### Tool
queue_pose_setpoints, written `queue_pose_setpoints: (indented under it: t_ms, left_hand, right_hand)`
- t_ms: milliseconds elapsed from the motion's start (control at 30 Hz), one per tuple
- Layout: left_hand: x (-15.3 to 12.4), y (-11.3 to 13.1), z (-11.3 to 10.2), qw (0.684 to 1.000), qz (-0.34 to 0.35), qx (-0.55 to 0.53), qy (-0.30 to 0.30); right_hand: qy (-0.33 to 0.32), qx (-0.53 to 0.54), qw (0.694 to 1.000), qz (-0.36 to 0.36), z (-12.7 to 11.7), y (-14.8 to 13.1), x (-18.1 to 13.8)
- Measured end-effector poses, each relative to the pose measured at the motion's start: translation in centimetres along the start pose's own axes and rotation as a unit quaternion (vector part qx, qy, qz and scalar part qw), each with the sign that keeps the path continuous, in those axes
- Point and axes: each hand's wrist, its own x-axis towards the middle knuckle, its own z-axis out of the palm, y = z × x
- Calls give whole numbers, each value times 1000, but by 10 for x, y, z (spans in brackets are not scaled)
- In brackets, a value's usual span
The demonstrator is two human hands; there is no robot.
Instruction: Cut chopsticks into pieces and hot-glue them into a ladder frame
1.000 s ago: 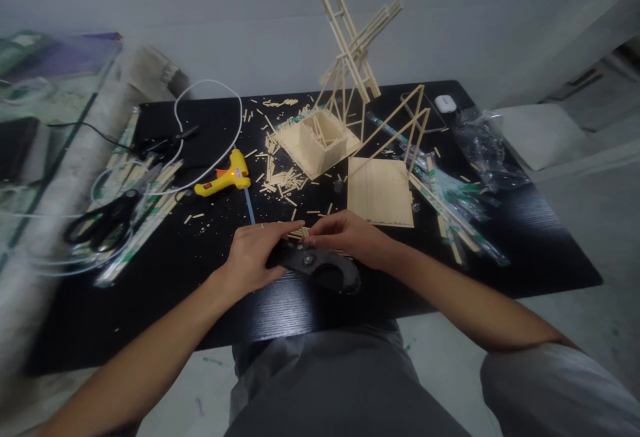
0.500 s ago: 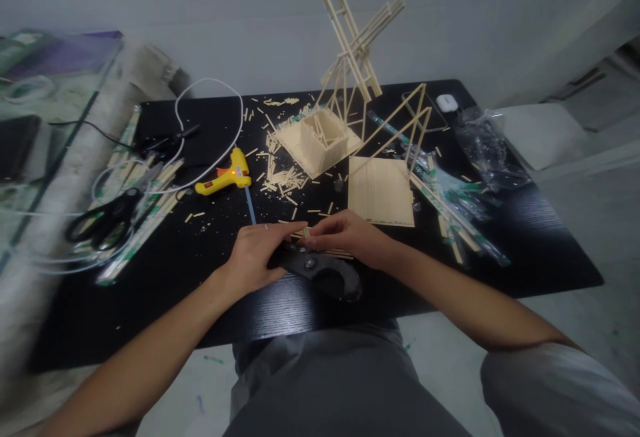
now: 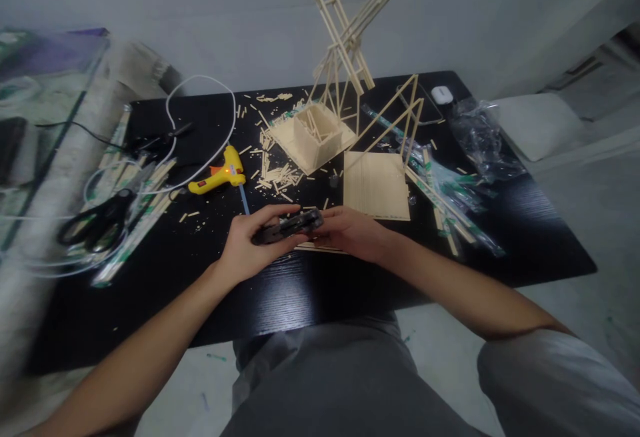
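Note:
A black hand tool (image 3: 287,225), with its narrow edge turned up, lies in the grip of my left hand (image 3: 245,243). The thumb is along its near side and the fingers along its far side. My right hand (image 3: 353,231) is closed at the tool's right end; its fingertips are partly hidden there. Beneath the hands, thin wooden sticks (image 3: 325,248) lie on the black table. Just beyond my right hand rests a flat wooden panel (image 3: 377,185) with a stick frame (image 3: 415,113) rising behind it.
A stick windmill model (image 3: 323,137) stands at the back, cut stick pieces (image 3: 280,177) scattered beside it. Left are a yellow glue gun (image 3: 220,171) with white cord, scissors (image 3: 103,223) and bundled sticks (image 3: 135,230). Right are wrapped sticks (image 3: 445,203), crumpled plastic (image 3: 483,137) and a white case (image 3: 442,95).
The black tool has been lifted and turned, so its hooked end no longer hangs toward me. My right hand has gone from pinching small sticks to the tool's right end. The view shifted slightly.

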Motion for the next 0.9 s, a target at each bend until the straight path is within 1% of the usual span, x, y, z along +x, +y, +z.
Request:
queue_pose_setpoints:
  t_ms: [133, 300, 467, 633, 767, 900]
  left_hand:
    - [-1, 0, 0, 1000, 21, -4, -3]
    - [-2, -2, -5, 998, 60, 1, -29]
    - [-3, -5, -8, 993, 112, 17, -33]
    - [-3, -5, -8, 983, 170, 65, -19]
    - [-5, -8, -10, 967, 219, 127, -16]
    - [-7, -14, -11, 954, 254, 159, -21]
  right_hand:
    - [13, -10, 1000, 7, 2, 2, 0]
    - [10, -37, 999, -23, 5, 4, 1]
    - [15, -39, 998, -40, 9, 3, -1]
    - [35, -79, 995, -44, 11, 2, -5]
    - [31, -104, 993, -53, 12, 1, -7]
    - [27, -136, 988, -64, 11, -1, -7]
